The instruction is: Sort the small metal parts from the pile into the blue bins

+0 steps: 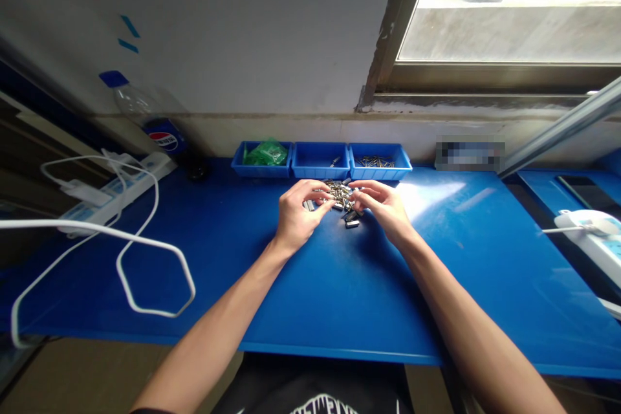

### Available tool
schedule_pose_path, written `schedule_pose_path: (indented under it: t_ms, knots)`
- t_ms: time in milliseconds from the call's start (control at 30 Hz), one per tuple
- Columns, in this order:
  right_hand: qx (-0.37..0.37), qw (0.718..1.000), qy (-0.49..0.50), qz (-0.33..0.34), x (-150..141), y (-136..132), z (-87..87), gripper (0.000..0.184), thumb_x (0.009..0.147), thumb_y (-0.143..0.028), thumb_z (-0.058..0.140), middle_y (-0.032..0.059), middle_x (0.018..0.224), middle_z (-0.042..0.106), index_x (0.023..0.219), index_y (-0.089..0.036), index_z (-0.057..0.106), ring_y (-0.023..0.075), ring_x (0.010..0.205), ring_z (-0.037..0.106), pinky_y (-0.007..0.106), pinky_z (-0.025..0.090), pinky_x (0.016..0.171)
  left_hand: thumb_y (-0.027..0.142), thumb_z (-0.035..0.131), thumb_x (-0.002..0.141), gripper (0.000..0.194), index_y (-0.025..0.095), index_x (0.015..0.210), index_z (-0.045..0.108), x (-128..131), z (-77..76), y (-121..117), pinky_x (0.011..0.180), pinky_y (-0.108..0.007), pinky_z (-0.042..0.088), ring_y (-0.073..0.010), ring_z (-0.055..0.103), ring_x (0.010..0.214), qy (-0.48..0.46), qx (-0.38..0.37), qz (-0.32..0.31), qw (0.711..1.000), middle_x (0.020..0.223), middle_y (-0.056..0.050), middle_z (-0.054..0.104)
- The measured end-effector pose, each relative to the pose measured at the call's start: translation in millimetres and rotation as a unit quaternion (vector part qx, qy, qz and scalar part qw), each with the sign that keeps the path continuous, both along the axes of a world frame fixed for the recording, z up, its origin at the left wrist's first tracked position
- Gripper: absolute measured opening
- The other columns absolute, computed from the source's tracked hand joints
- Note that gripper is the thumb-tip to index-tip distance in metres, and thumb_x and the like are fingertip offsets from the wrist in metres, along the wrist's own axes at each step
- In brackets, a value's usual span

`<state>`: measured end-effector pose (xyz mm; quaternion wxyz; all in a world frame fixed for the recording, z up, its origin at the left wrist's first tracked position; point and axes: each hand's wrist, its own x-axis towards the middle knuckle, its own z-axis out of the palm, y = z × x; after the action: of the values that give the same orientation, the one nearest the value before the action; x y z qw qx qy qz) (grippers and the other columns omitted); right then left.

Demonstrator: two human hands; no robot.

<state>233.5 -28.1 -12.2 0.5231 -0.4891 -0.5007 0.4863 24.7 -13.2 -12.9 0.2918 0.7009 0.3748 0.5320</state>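
Pile of small metal pieces (341,194) between the two hands, long axes scattered every way; nearest loose piece (352,224) lies roughly crosswise. Left hand (299,210) and right hand (385,204) both curled, thumb-to-finger gaps narrow; cannot tell whether either grips a piece. Three blue bins (321,171) bound the far side; blue tabletop (334,291) extends nearward to its front edge.

Blue bench (339,297)'s got a heap of little metal parts (342,194), three plastic bins (320,171), a Pepsi bottle (163,136), power strip (127,189).
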Motion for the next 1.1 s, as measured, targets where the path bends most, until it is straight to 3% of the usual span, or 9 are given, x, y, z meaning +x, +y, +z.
schedule_pose_path:
  t_ms: [233, 533, 667, 767, 833, 933, 1000, 1100]
  knots:
    - [-0.029, 0.997, 0.024, 0.061, -4, -3, 5.3, 0.037, 0.076, -0.043, 0.088, 0.0047, 0.088, 0.081, 0.106, -0.023, 0.081, 0.0186, 0.072, 0.071, 0.034, 0.058, 0.072, 0.021, 0.082, 0.085, 0.018, 0.018, 0.101, 0.073, 0, -0.7, -2, 0.082, -0.031, 0.068, -0.0177, 0.078, 0.084, 0.018, 0.036, 0.012, 0.999, 0.104, -0.005, 0.073]
    - [-0.038, 0.995, 0.034, 0.081, -6, -6, 4.4, 0.034, 0.072, -0.043, 0.092, 0.0062, 0.089, 0.082, 0.097, -0.022, 0.084, 0.0188, 0.072, 0.071, 0.033, 0.057, 0.069, 0.014, 0.079, 0.086, 0.015, 0.019, 0.099, 0.074, -1, -3.3, 0, 0.079, -0.027, 0.066, -0.0142, 0.075, 0.08, 0.041, 0.076, 0.009, 0.996, 0.101, -0.003, 0.074]
    - [-0.03, 0.997, 0.026, 0.065, -6, -4, 2.2, 0.031, 0.073, -0.044, 0.091, 0.0055, 0.085, 0.082, 0.094, -0.022, 0.085, 0.0193, 0.07, 0.071, 0.033, 0.057, 0.067, 0.015, 0.078, 0.087, 0.016, 0.018, 0.101, 0.073, -1, -5.4, 1, 0.08, -0.029, 0.064, -0.015, 0.074, 0.082, 0.075, 0.075, 0.008, 0.994, 0.104, -0.005, 0.073]
    - [-0.009, 1.0, 0.009, 0.013, -4, -2, 2.1, 0.031, 0.075, -0.044, 0.089, 0.0052, 0.083, 0.081, 0.095, -0.022, 0.084, 0.0196, 0.068, 0.071, 0.034, 0.058, 0.066, 0.016, 0.072, 0.093, 0.01, 0.017, 0.104, 0.072, 0, -8.6, 1, 0.085, -0.034, 0.062, -0.0182, 0.071, 0.088, 0.143, 0.09, 0.012, 0.985, 0.102, -0.006, 0.075]
    - [0.03, 0.999, -0.013, -0.04, -3, -1, 1.9, 0.032, 0.078, -0.044, 0.086, 0.0068, 0.092, 0.082, 0.1, -0.022, 0.083, 0.0201, 0.072, 0.072, 0.035, 0.06, 0.07, 0.016, 0.065, 0.098, 0.011, 0.017, 0.105, 0.073, 1, -11.0, 1, 0.091, -0.039, 0.059, -0.0212, 0.069, 0.096, 0.207, 0.112, -0.014, 0.972, 0.102, -0.008, 0.076]
    - [0.082, 0.991, -0.054, -0.096, 0, 0, 0.5, 0.044, 0.081, -0.041, 0.083, 0.0095, 0.124, 0.078, 0.122, -0.024, 0.078, 0.0224, 0.087, 0.075, 0.036, 0.062, 0.075, 0.02, 0.062, 0.101, 0.016, 0.017, 0.108, 0.076, 3, -13.9, -1, 0.095, -0.042, 0.056, -0.024, 0.064, 0.102, 0.299, 0.135, -0.073, 0.942, 0.103, -0.009, 0.075]
    - [0.087, 0.988, -0.079, -0.102, 2, 0, -1.0, 0.056, 0.082, -0.038, 0.082, 0.0104, 0.137, 0.072, 0.136, -0.026, 0.072, 0.0239, 0.093, 0.075, 0.036, 0.062, 0.073, 0.021, 0.063, 0.101, 0.017, 0.018, 0.105, 0.079, 4, -15.1, -3, 0.095, -0.042, 0.055, -0.0248, 0.062, 0.102, 0.343, 0.137, -0.088, 0.925, 0.103, -0.008, 0.076]
    - [0.08, 0.988, -0.09, -0.096, 4, 0, -2.6, 0.06, 0.084, -0.038, 0.08, 0.0124, 0.142, 0.069, 0.141, -0.025, 0.068, 0.0244, 0.09, 0.076, 0.036, 0.061, 0.069, 0.024, 0.064, 0.1, 0.017, 0.018, 0.099, 0.08, 5, -15.8, -5, 0.092, -0.043, 0.054, -0.026, 0.061, 0.102, 0.387, 0.137, -0.076, 0.908, 0.101, -0.008, 0.076]
